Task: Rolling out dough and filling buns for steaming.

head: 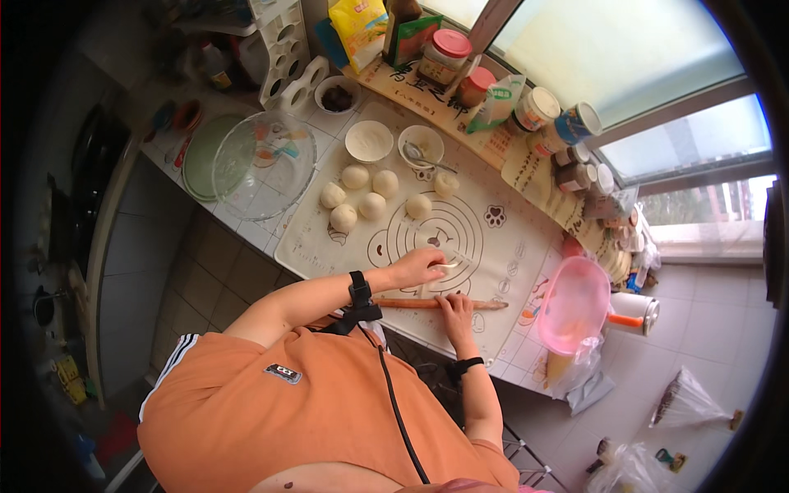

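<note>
Between its thumb and fingers, my left hand [422, 269] pinches the edge of a thin dough piece [453, 265] over the printed circles of a pale silicone pastry mat [511, 215]. Just nearer to me, my right hand [457, 314] lies with its fingers over a wooden rolling pin [410, 303]. Several round dough balls [372, 206] sit together at the mat's far left. Apart from them are another dough ball [419, 206] and an open-topped dough piece [446, 183]. Behind stand a bowl of white powder [369, 140] and a bowl [431, 138] with a metal spoon [422, 154].
Left of the mat are a large clear bowl [296, 197] and a green round tray [200, 166]. A small bowl of dark filling [337, 95] stands behind. Jars [444, 58] and packets line the windowsill side. A pink plastic basin [573, 302] is at the right.
</note>
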{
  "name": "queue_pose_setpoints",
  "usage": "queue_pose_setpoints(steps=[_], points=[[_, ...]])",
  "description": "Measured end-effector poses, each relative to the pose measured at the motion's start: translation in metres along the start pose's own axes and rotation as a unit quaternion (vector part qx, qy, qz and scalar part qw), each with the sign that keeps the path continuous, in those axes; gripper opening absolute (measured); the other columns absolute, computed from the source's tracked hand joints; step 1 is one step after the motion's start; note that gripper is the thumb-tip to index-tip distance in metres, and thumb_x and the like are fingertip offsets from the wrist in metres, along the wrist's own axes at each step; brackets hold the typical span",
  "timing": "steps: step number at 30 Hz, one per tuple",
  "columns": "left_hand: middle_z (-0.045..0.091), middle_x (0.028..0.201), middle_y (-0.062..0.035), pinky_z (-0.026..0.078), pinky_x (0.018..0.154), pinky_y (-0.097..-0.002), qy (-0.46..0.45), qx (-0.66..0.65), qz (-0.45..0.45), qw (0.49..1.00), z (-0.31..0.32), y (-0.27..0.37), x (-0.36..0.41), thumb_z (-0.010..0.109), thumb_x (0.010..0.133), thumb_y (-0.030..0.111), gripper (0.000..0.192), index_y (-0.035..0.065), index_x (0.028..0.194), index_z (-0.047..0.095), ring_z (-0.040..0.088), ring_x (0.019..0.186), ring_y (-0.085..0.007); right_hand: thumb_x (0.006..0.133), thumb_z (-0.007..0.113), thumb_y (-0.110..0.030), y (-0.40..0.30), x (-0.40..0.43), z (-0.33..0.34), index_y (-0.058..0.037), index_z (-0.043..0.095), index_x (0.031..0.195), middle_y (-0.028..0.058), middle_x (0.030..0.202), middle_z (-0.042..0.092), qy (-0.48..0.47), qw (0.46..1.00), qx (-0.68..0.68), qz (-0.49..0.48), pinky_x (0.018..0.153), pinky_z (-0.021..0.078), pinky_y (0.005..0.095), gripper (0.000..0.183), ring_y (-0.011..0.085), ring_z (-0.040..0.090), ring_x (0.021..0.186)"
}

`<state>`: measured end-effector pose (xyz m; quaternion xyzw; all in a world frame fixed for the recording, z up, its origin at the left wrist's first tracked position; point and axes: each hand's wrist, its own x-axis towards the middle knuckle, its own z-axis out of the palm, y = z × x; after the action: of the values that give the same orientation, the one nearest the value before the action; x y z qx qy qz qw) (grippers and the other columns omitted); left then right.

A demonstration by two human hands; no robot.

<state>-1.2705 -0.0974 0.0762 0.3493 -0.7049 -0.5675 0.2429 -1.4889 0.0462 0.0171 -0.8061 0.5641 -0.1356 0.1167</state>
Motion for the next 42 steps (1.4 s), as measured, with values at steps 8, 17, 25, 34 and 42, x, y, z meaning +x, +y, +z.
queue_pose_setpoints(steps=[8,17,25,34,42], points=[[0.062,0.108,-0.0104,0.048,0.084,-0.0303,0.113,0.187,-0.058,0.974,-0.036,-0.080,-0.003,0.063,0.090,0.016,0.027,0.0006,0.112,0.060,0.060,0.090,-0.0180,0.076,0.058,0.001,0.041,0.044,-0.029,-0.0106,0.063,0.104,0.0091,0.101,0.056,0.051,0.998,-0.013,0.020,0.092,0.0432,0.0464,0.031,0.0299,0.052,0.102],[0.048,0.130,-0.0229,0.056,0.088,-0.0405,0.241,-0.516,-0.213,0.794,-0.101,-0.034,0.091,0.044,0.102,0.013,0.053,-0.0018,0.144,0.016,0.062,0.100,-0.0286,0.098,0.059,-0.017,0.013,0.223,-0.019,-0.0034,0.059,0.115,0.0071,0.093,0.062,0.136,0.855,0.436,0.246,0.065,0.0517,0.0283,0.022,0.0147,0.060,0.074],[0.048,0.127,-0.0216,0.060,0.084,-0.0445,0.298,-0.585,-0.120,0.744,-0.120,-0.096,0.143,0.049,0.096,0.006,0.049,0.0027,0.138,0.022,0.064,0.104,-0.0337,0.101,0.056,-0.023,-0.001,0.332,0.012,-0.0029,0.060,0.119,-0.0004,0.080,0.053,0.151,0.635,0.701,0.288,0.055,0.0442,0.0208,0.027,0.0070,0.050,0.064],[0.042,0.135,-0.0198,0.054,0.098,-0.0470,0.212,-0.519,-0.145,0.815,-0.114,-0.016,0.086,0.046,0.097,0.004,0.054,0.0068,0.143,0.017,0.060,0.113,-0.0328,0.098,0.055,-0.002,-0.019,0.261,-0.079,-0.0071,0.066,0.121,0.0058,0.098,0.059,0.248,0.937,0.243,0.032,0.069,0.0502,0.0254,0.026,0.0124,0.060,0.081],[0.040,0.132,-0.0154,0.057,0.094,-0.0429,0.176,-0.382,-0.084,0.904,-0.106,0.023,0.029,0.059,0.096,0.016,0.062,0.0081,0.144,0.021,0.054,0.119,-0.0280,0.099,0.053,-0.003,-0.064,0.186,-0.097,-0.0027,0.066,0.117,0.0091,0.092,0.062,0.246,0.894,0.358,0.110,0.068,0.0517,0.0271,0.022,0.0135,0.061,0.074]])
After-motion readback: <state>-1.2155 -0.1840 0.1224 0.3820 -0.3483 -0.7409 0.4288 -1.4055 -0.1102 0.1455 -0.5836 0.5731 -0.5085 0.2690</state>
